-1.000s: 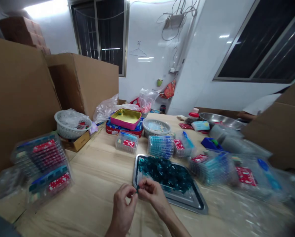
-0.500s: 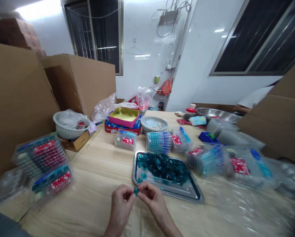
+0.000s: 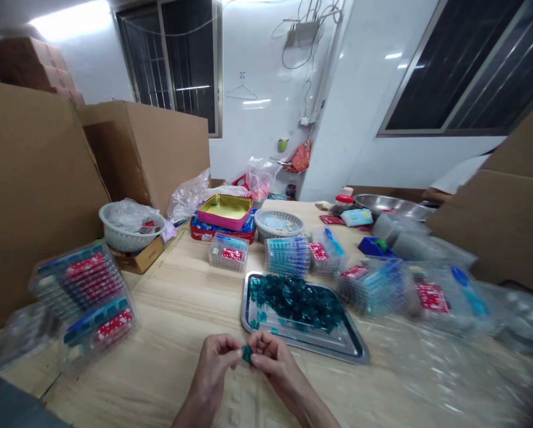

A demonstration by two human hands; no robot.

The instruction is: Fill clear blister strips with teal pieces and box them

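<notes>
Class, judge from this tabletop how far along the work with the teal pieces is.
Done: stacked clear plastic packs of teal pieces stand beside the steel tray. In hand: the left hand and right hand pinch one teal piece between them. Left: a large heap of teal pieces lies on the tray, so much appears unfinished.

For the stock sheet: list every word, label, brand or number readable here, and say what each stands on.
Nothing can be read: the red label on the clear plastic pack is too small and blurred, as is the marking on the small cardboard box; the teal piece pinched between the left hand and right hand shows no readable text.
</notes>
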